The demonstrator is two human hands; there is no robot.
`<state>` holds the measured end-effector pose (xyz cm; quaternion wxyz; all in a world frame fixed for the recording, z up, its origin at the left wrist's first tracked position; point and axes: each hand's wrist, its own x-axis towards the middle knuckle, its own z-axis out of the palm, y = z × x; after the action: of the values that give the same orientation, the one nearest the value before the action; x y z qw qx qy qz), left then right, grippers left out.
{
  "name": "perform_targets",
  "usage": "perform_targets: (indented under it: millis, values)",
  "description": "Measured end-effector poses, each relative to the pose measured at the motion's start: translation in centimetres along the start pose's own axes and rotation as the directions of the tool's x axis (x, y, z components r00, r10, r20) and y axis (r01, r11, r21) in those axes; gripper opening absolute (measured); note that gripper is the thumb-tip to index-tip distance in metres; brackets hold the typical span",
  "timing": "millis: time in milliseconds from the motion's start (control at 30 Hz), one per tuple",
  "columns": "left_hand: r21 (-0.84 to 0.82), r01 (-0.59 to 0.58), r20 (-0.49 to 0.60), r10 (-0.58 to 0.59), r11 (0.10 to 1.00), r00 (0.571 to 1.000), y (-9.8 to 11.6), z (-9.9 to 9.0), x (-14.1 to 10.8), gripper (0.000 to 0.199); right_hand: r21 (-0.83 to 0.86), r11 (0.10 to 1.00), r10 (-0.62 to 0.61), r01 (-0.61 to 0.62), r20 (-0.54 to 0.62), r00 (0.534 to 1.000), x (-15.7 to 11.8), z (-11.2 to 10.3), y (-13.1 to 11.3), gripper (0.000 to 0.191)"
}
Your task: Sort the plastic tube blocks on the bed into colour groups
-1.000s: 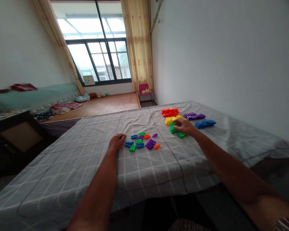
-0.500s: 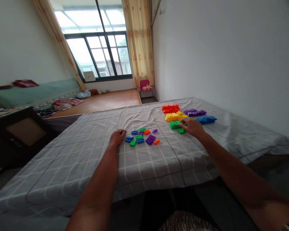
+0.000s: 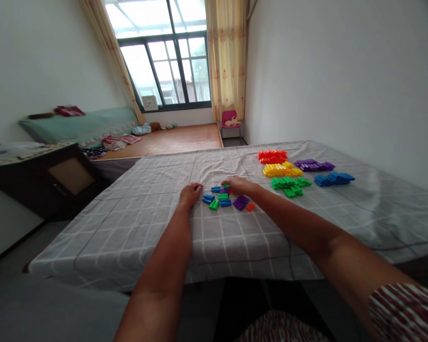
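Observation:
My left hand rests on the checked cloth just left of a loose group of coloured pieces, its fingers curled; whether anything is in them is too small to see. Over the back of that group is my right hand, fingertips down at a green piece. Blue pieces, a green pair, purple pieces and an orange piece lie around. Farther right are sorted piles: red, yellow, green, purple and blue.
The grey checked cloth covers the table, with a white wall along its right side. Beyond it are a low bed, a pink chair and a window. A dark cabinet stands at the left.
My right hand has moved left from the green pile to the loose pieces. The view has shifted, so the table appears farther right. My left hand stays beside the group.

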<state>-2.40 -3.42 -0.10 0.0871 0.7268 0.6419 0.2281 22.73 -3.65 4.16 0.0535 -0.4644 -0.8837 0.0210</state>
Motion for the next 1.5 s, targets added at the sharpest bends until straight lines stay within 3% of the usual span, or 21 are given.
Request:
perform_targets:
  millis: [100,267,367,500,633,733,833,967,1067,1167,1267,1367,1500]
  values:
    - [0.001,0.009,-0.004,-0.009,1.0,1.0,0.0,-0.1,0.1,0.033,-0.014,0.999,0.052,-0.051,0.017,0.999,0.4,-0.8,-0.1,0.036]
    - [0.011,0.011,-0.012,-0.011,1.0,1.0,0.1,-0.2,0.1,0.034,0.051,0.996,0.076,-0.069,-0.165,0.983,-1.9,-2.5,-0.6,0.016]
    - [0.024,0.006,-0.016,-0.006,1.0,1.0,-0.1,-0.2,0.2,0.034,0.2,0.98,0.079,-0.016,-0.311,0.947,-5.3,-3.2,0.5,0.023]
    - [0.052,-0.015,-0.012,0.015,0.999,1.0,-0.2,-0.2,0.2,0.035,0.295,0.955,0.175,-0.04,-0.45,0.876,-11.9,-3.4,4.7,0.019]
    - [0.069,0.005,-0.013,-0.004,0.998,1.0,-0.1,-0.3,0.3,0.034,0.216,0.951,0.304,-0.222,-0.505,0.808,-17.8,-2.7,9.3,0.014]
    - [0.074,0.004,-0.018,-0.003,0.997,1.0,0.1,-0.4,0.4,0.034,0.084,0.956,0.287,-0.281,-0.469,0.835,-20.0,-1.9,10.8,0.017]
    - [0.084,-0.004,-0.019,0.006,0.996,1.0,0.2,-0.4,0.2,0.034,-0.035,0.943,0.285,-0.331,-0.429,0.857,-20.6,-1.4,10.8,0.018]
    - [0.091,-0.018,-0.018,0.02,0.996,1.0,0.4,-0.5,-0.1,0.034,-0.105,0.92,0.314,-0.377,-0.375,0.872,-20.5,-1.2,10.2,0.02]
    - [0.085,-0.03,-0.016,0.031,0.996,0.999,0.5,-0.5,-0.1,0.035,-0.066,0.942,0.284,-0.329,-0.366,0.886,-19.6,-1.4,9.0,0.022]
    - [0.078,-0.03,-0.013,0.031,0.996,0.999,0.6,-0.6,-0.1,0.035,0.046,0.991,0.133,-0.125,-0.365,0.921,-16.7,-1.7,6.1,0.024]
    - [0.067,-0.035,-0.013,0.036,0.997,0.999,0.6,-0.6,-0.3,0.035,0.1,0.987,-0.086,0.124,-0.316,0.945,-12.1,-1.9,1.9,0.024]
    - [0.052,-0.041,-0.014,0.042,0.998,0.999,0.5,-0.7,-0.5,0.035,0.045,0.954,-0.278,0.298,-0.247,0.928,-7.4,-1.6,-1.5,0.032]
    - [0.023,-0.056,-0.02,0.056,0.998,0.998,0.3,-0.7,-0.4,0.034,-0.029,0.905,-0.426,0.425,-0.083,0.901,-3.3,-0.8,-3.3,0.036]
